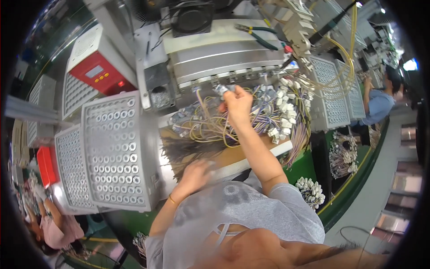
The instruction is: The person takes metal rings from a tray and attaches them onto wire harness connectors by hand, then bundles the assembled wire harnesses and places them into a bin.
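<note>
My right hand is closed, thumb and fingers pinching a small grey connector in front of the metal fixture. A row of slots runs along that fixture's near edge, and a white connector with wires sits at its left part. Below my right hand lies a tangled bundle of yellow, purple and grey wires. My left hand is nearer to me, beside dark loose wire ends on a brown board. Motion smears its fingers, so whether they hold anything is unclear.
Green-handled pliers lie on top of the fixture. Grey trays with rings of holes stand at left, by a red-and-white control box. White connectors pile up at right. Other people sit at both sides.
</note>
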Motion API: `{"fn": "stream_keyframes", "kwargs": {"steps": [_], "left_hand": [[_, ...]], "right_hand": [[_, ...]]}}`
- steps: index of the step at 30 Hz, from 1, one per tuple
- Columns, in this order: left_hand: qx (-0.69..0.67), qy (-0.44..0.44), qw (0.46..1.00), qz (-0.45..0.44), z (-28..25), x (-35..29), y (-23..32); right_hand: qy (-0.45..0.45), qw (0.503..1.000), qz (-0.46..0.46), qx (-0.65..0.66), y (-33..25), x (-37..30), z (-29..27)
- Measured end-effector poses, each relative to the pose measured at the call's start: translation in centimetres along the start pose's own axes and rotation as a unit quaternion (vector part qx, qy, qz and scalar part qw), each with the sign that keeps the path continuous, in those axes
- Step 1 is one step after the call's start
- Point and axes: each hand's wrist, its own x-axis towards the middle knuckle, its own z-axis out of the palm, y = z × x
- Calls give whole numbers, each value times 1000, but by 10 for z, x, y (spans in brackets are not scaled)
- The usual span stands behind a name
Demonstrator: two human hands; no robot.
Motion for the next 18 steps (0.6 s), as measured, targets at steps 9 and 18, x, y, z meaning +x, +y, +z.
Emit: {"fn": "stream_keyframes", "kwargs": {"steps": [9, 18], "left_hand": [[86, 143, 986, 17, -1, 13, -6], [239, 56, 969, -25, 20, -28, -18]], "right_hand": [[21, 989, 8, 143, 0, 8, 12], [-274, 797, -428, -326, -14, -78, -65]]}}
